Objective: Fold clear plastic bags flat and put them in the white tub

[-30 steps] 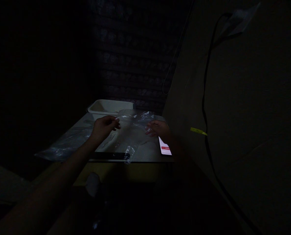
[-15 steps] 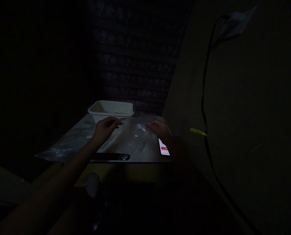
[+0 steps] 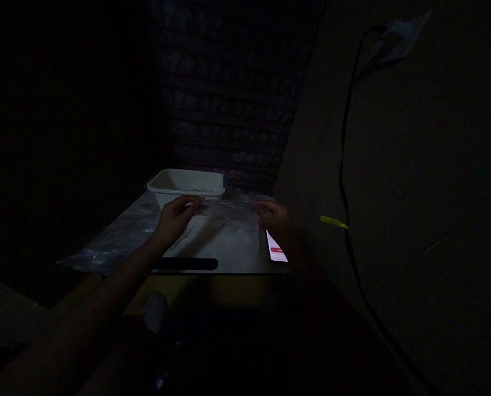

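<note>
Fingers (image 3: 193,205) curled, left hand (image 3: 176,217) and right hand (image 3: 275,218) face each other; clear plastic (image 3: 231,207) spans between both pinched grips above the surface (image 3: 237,254).

L hand (image 3: 178,215) + R hand (image 3: 273,215) pinch clear plastic bag (image 3: 231,208) btwn them, over table (image 3: 241,258). White tub (image 3: 187,192) behind L hand; 1 lit phone (image 3: 276,248) by R hand.

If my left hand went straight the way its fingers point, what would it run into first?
Beyond the clear plastic at its fingertips, your left hand would probably meet your right hand first, though the dim single view leaves depth unclear.
</note>
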